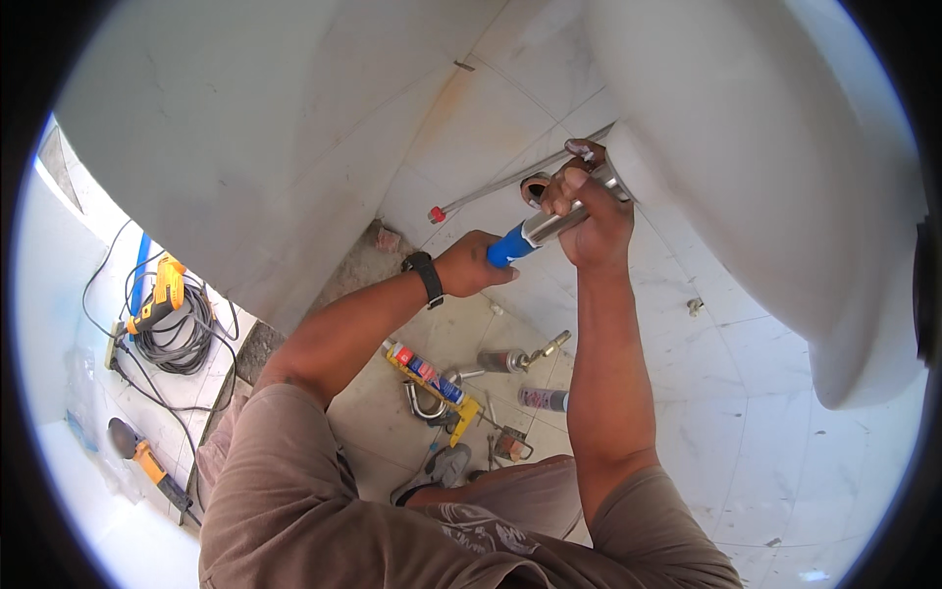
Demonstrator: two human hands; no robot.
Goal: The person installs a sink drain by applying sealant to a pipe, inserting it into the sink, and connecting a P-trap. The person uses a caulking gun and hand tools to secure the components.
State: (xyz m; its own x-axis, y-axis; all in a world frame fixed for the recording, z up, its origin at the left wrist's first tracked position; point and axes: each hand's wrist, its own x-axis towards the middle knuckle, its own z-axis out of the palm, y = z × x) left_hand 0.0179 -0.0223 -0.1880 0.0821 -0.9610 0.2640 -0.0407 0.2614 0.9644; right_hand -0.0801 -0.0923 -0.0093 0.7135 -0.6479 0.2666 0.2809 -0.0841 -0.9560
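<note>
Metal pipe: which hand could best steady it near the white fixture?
Right hand, probably: it grasps the pipe near the white fixture; the left hand holds the blue sleeve, farther off.

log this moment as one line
left hand: holds blue sleeve | right hand: around silver pipe | floor: yellow caulking gun

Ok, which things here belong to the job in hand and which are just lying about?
In the job:
blue pipe, in the left hand
metal tube, in the right hand
white fixture, at the tube's far end

Probably just lying about:
sealant gun
coiled cable
yellow power tool
angle grinder
</note>
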